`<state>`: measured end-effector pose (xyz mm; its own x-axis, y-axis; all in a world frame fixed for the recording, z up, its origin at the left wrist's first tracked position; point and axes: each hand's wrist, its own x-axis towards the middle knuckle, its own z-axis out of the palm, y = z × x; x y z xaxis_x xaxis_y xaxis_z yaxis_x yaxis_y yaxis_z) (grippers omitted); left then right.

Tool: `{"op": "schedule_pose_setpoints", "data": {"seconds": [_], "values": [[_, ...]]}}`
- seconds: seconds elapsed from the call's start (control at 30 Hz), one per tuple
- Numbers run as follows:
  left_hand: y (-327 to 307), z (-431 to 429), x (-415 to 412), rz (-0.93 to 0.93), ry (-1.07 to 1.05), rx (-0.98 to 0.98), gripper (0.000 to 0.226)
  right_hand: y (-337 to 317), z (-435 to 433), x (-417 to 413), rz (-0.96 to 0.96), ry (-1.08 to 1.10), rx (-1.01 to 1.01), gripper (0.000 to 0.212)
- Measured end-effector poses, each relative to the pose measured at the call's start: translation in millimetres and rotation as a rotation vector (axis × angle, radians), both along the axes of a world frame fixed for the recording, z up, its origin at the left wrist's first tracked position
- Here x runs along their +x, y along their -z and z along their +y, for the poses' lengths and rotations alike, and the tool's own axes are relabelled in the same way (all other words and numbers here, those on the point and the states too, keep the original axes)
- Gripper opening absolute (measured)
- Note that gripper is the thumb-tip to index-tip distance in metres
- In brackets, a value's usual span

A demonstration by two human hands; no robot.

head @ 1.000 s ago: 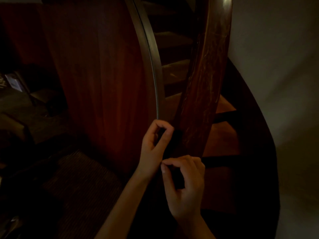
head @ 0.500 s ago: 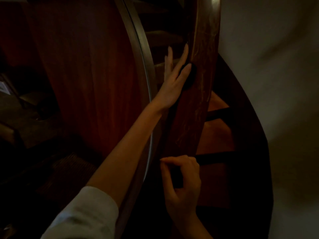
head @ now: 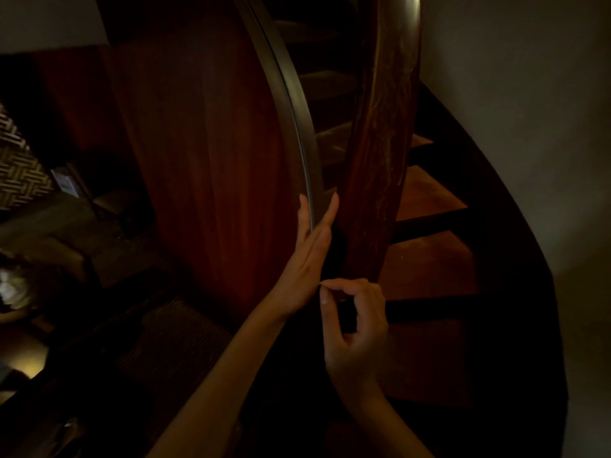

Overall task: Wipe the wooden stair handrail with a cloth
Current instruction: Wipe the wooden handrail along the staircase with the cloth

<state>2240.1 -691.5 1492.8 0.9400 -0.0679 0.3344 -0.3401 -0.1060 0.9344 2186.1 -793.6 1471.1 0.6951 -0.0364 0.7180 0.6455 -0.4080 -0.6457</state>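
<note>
Pressing a dark cloth [head: 334, 251] against the left side of the wooden handrail [head: 380, 160], the left hand [head: 309, 256] lies flat, fingers straight and pointing up the rail. Just nearer, the right hand [head: 355, 320] is curled, thumb meeting forefinger; whether it pinches the cloth's end is too dark to tell. Reddish stair treads [head: 429, 193] lie to the right.

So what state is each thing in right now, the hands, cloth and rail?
Left hand: fingers straight, pressing the dark cloth against the wooden handrail.
Dark cloth: mostly hidden under that palm.
Right hand: fingers curled below; what it pinches is too dark to tell.
Wooden handrail: streaked, scuffed.
</note>
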Motion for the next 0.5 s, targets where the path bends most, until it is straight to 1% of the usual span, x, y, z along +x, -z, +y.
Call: {"op": "schedule_pose_setpoints", "data": {"seconds": [0.1,0.2,0.27,0.4,0.5], "values": [[-35.6,-3.8,44.1,-0.055,-0.058,0.136,0.048,4.3,-1.4,3.6,-0.011,-0.005,-0.008,0.006],[-69.8,-6.8,84.2,-0.022,-0.113,0.143,0.048,8.0,-4.2,6.7,-0.001,-0.047,-0.014,0.007],[-79.4,-9.7,96.3,-0.018,-0.131,0.119,0.048,9.8,-5.2,7.9,0.008,-0.048,-0.007,0.008],[-68.3,-10.8,84.1,-0.030,-0.128,0.100,0.049,13.0,-5.3,11.7,-0.012,-0.046,0.014,0.007],[-43.1,-8.3,55.5,0.023,-0.122,0.110,0.048,13.8,-4.8,13.0,-0.038,-0.052,0.027,0.007]]}}
